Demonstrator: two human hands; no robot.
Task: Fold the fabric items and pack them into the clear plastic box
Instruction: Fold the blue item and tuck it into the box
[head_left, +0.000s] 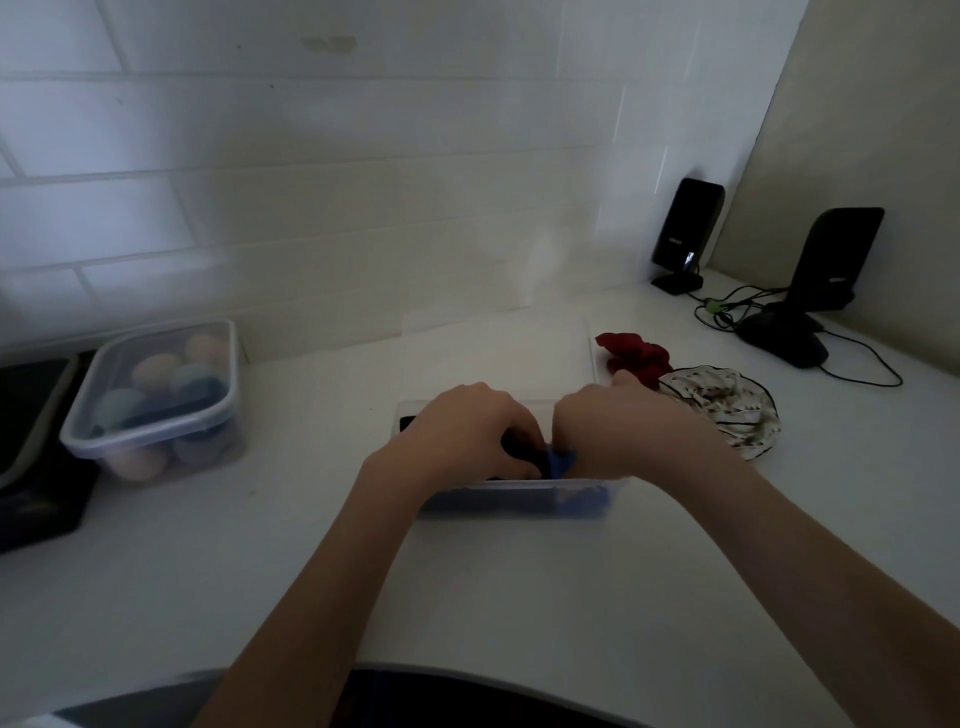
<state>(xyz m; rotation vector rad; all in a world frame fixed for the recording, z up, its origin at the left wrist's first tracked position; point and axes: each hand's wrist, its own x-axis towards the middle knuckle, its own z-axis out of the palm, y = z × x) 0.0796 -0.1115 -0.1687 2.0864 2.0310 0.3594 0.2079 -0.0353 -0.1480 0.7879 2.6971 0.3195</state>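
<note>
A clear plastic box (519, 496) stands on the white counter in front of me, with dark and blue fabric inside. Both hands reach into it. My left hand (467, 431) is closed on a dark fabric item (519, 449) in the box. My right hand (618, 431) pinches a blue fabric item (717, 460) beside it; most of both pieces is hidden by my fingers. A crumpled red fabric item (631, 356) and a white patterned one with dark trim (727, 405) lie on the counter to the right of the box.
A lidded clear container (156, 400) of pastel balls sits at the left, with a dark tray (31, 415) beyond it. The box's clear lid (498, 348) lies behind the box. Two black stands (685, 234) (831, 260) with cables occupy the right corner by the tiled wall.
</note>
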